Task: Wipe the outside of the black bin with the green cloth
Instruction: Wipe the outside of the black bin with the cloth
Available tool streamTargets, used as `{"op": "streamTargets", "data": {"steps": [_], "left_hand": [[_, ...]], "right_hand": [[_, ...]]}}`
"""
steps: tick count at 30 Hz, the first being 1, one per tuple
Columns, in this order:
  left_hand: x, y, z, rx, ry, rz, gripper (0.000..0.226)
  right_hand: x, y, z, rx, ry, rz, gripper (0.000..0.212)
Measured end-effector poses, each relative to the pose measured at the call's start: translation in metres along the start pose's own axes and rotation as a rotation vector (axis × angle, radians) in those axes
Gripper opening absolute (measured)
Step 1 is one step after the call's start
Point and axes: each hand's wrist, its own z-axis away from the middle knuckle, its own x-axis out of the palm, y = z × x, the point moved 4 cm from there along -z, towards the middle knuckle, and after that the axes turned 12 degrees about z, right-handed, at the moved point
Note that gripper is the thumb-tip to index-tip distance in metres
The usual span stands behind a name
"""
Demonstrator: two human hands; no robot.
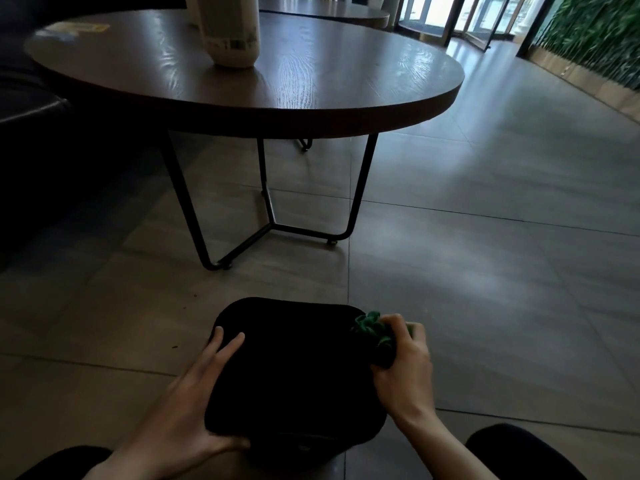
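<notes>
A black bin [294, 375] stands on the grey tiled floor [485, 271] directly in front of a crouching person, whose dark-clad knees show at the bottom corners of the head view. The right hand [403, 358] clenches a bunched green cloth [372, 329] against the bin's upper right corner, its fingers [393, 322] curled over the fabric. The left hand [194, 403] steadies the bin's left side, with fingers straight and spread flat across the dark surface and the thumb wrapped along the near edge. Just beyond the bin stands a round, dark wood bench [311, 91] on thin black metal legs [266, 202], carrying a pale cylindrical container [228, 32]. Glass doors [467, 15] and a wall of green foliage [595, 32] line the far right of the room.
</notes>
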Motion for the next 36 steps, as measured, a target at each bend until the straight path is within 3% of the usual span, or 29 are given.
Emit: {"op": "streamTargets", "data": {"steps": [10, 17, 23, 31, 36], "left_hand": [[-0.002, -0.007, -0.04, 0.001, 0.13, 0.135, 0.117], [-0.005, -0.009, -0.064, 0.041, 0.208, 0.041, 0.088], [-0.002, 0.001, -0.08, 0.17, 0.155, -0.101, 0.053], [-0.001, 0.007, -0.102, 0.154, 0.194, -0.133, 0.047], [-0.007, 0.001, -0.114, 0.089, 0.225, -0.093, 0.048]], "right_hand": [[0.01, -0.013, -0.056, -0.009, 0.018, -0.035, 0.049], [-0.024, -0.005, -0.056, 0.078, 0.216, -0.271, 0.039], [-0.026, -0.018, -0.004, -0.139, 0.277, -0.172, 0.054], [0.041, -0.042, 0.015, -0.299, 0.376, -0.01, 0.055], [0.096, -0.057, 0.01, -0.556, 0.275, 0.291, 0.065]]}}
